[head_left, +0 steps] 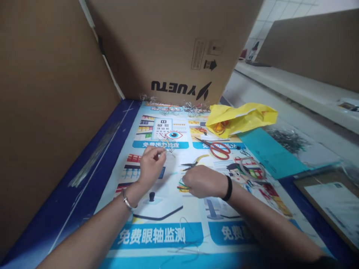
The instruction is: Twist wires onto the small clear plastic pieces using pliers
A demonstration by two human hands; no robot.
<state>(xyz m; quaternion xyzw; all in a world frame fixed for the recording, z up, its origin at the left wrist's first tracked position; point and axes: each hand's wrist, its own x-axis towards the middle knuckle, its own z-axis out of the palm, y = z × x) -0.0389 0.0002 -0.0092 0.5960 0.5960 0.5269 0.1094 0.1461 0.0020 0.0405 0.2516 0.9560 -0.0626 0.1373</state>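
Note:
My left hand (151,164) is closed in a pinch, with a silver bracelet at its wrist. From its fingertips sticks out a thin bent wire piece (169,150), its fine shape blurred. My right hand (206,182), with a black band at the wrist, is curled with knuckles up; whatever its fingers hold is hidden. Just beyond it lie pliers (193,164) with dark jaws and a yellow handle. Farther back, red-handled scissors (218,150) rest with their blades pointing left. Several loose wires (186,239) lie on the printed sheet nearest me.
Cardboard panels (174,48) stand behind and at left. A bundle of straight wires (95,157) lies on the blue surface. At right are a yellow bag (241,121), a wire coil (252,170), a turquoise sheet (275,153) and a wire heap (290,140). Tangled wires (196,108) line the back.

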